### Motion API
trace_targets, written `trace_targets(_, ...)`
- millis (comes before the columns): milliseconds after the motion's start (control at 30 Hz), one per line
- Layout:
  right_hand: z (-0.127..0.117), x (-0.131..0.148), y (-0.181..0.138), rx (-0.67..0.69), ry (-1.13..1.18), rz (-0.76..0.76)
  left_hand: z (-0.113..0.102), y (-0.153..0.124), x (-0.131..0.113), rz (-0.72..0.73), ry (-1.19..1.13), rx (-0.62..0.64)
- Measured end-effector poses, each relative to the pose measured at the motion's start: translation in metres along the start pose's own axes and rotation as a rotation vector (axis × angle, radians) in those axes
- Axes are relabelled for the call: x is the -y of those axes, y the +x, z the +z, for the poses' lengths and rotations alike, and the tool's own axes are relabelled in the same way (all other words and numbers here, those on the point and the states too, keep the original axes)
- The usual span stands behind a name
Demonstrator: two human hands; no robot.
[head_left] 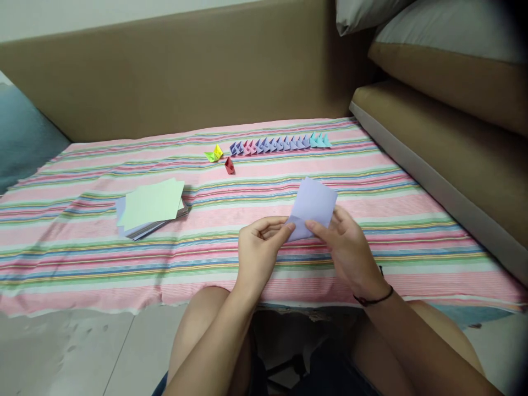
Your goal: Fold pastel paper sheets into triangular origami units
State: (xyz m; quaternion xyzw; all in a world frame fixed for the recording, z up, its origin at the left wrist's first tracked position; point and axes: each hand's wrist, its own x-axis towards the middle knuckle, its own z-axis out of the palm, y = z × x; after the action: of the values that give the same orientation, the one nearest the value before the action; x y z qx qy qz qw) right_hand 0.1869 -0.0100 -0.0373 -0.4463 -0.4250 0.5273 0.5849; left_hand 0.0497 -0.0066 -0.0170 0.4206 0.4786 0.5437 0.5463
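Between my two hands is a square sheet of lavender paper (315, 199), held above the striped cloth with its lower edge folded up. My left hand (264, 239) pinches its lower left corner between thumb and fingers. On the other side, my right hand (344, 242) grips the right edge, the thumb lying across the lower front and the fingers behind. The right fingertips are partly hidden by the sheet. A dark cord bracelet circles my right wrist.
A paper stack (154, 203), pale green on top, lies at left. Toward the back stand a row of folded paper pieces (280, 144), a yellow-green pair (214, 154) and a red piece (230, 165). Stacked cushions (437, 159) border the right; a brown backrest (185, 71) rises behind.
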Motion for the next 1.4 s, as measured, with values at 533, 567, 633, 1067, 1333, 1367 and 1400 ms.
trace_targets(533, -0.017, 0.029, -0.001, 0.219, -0.826, -0.512, -0.009, -0.006, -0.018, 0.127, 0.261, 0.200)
trace_targets(567, -0.017, 0.030, -0.003, 0.214, -0.786, -0.456, -0.008, -0.006, -0.019, 0.077, 0.194, 0.196)
trace_targets(633, -0.016, 0.031, -0.005, 0.196, -0.710, -0.358, -0.006, -0.006, -0.019, 0.012, 0.097, 0.196)
trace_targets(1067, -0.011, 0.034, -0.014, 0.072, -0.678, -0.367, -0.002, -0.007, -0.009, 0.015, -0.085, 0.146)
trace_targets(1333, -0.014, 0.031, -0.013, 0.038, -0.638, -0.325, -0.002, -0.008, -0.011, -0.005, -0.045, 0.137)
trace_targets(1367, -0.015, 0.031, -0.013, 0.039, -0.634, -0.317, -0.002, -0.008, -0.011, -0.007, -0.042, 0.136)
trace_targets(1400, -0.015, 0.031, -0.012, 0.041, -0.632, -0.310, -0.002, -0.008, -0.011, -0.009, -0.041, 0.135)
